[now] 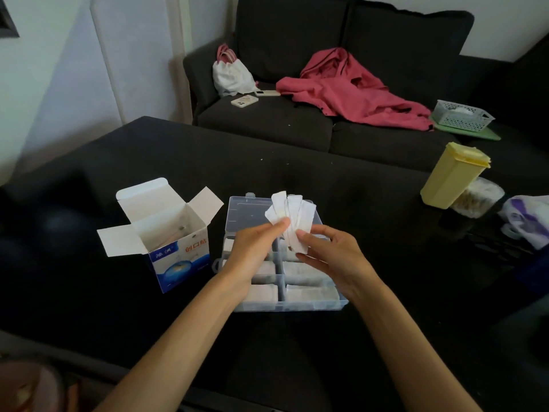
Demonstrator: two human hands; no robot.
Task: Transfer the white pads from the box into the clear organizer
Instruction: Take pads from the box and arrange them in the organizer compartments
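Note:
A fanned bunch of white pads (289, 217) is held above the clear organizer (246, 211), which lies open on the black table. My left hand (255, 248) pinches the bunch at its left side with thumb on top. My right hand (329, 251) pinches the lower right end of the pads. Several organizer compartments nearer me hold white pads (309, 292). The white and blue box (166, 233) stands open to the left of the organizer, flaps spread; its inside is dim and its contents are hard to make out.
A yellow lidded container (453, 175) and a clear jar (478, 199) stand at the table's right, next to a white and purple bag (528, 218). Behind the table is a dark sofa with a pink jacket (350, 87), a white bag, phones and a white basket (462, 115).

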